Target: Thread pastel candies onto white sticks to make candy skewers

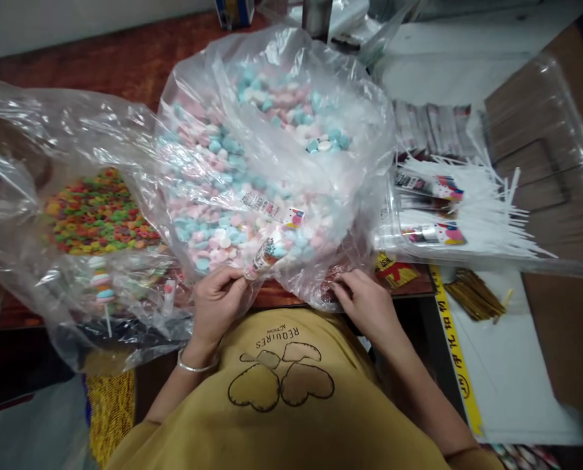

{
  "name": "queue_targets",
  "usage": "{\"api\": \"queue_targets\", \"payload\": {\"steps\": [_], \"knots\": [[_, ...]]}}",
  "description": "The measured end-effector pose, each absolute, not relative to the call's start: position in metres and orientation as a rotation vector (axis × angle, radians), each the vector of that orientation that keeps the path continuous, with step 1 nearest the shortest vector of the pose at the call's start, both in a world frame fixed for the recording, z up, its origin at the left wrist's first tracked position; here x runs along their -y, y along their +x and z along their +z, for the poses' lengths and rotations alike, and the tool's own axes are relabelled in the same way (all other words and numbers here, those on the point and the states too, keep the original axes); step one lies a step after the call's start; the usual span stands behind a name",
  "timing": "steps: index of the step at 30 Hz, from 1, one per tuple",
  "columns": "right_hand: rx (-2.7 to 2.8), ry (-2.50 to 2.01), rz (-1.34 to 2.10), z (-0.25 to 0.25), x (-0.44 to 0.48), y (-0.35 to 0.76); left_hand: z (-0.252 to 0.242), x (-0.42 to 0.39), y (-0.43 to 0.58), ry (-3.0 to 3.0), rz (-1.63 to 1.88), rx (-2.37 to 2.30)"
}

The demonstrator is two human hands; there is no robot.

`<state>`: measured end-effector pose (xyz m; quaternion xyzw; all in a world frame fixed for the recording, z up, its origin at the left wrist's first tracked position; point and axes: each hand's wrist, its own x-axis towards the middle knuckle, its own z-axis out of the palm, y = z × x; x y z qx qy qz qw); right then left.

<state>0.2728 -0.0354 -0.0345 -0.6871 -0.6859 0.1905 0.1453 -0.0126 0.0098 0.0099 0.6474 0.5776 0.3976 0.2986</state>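
Note:
My left hand [217, 301] is closed, thumb against fingers, on a small printed clear wrapper [262, 260] at the near edge of a big clear plastic bag [364, 163]. Pink, white and pale blue candies [227, 150] fill that bag. A second printed wrapper [271, 209] lies flat on them. To the right, my right hand [364, 301] pinches at the big bag's crumpled near edge; its fingertips are partly lost against the plastic. Left of my left hand, a candy stick [103, 287] with stacked pieces on a white stick lies on clear plastic.
Another clear bag [21, 124] at left holds small multicoloured ring candies [100, 209]. At right, a clear plastic box [550, 150] holds white sticks [497, 209] and printed wrappers [431, 233]. Gold twist ties [476, 295] lie below it. A dark cylinder [316, 18] stands behind.

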Motion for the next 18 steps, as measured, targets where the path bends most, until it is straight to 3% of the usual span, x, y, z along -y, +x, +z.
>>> {"api": "queue_targets", "payload": {"steps": [4,11,13,18], "knots": [[2.038,-2.06,0.421,-0.046,0.038,0.257,0.009,-0.01,-0.007,1.734,1.016,-1.512],[1.629,-1.68,0.4,-0.017,0.045,0.255,0.005,-0.014,0.004,1.98,1.003,-1.464],[1.498,-1.526,0.506,-0.002,0.043,0.24,0.004,-0.016,0.012,2.096,1.035,-1.463],[1.17,-1.24,1.166,0.012,0.021,0.191,0.002,-0.016,0.033,2.387,1.057,-1.486]]}}
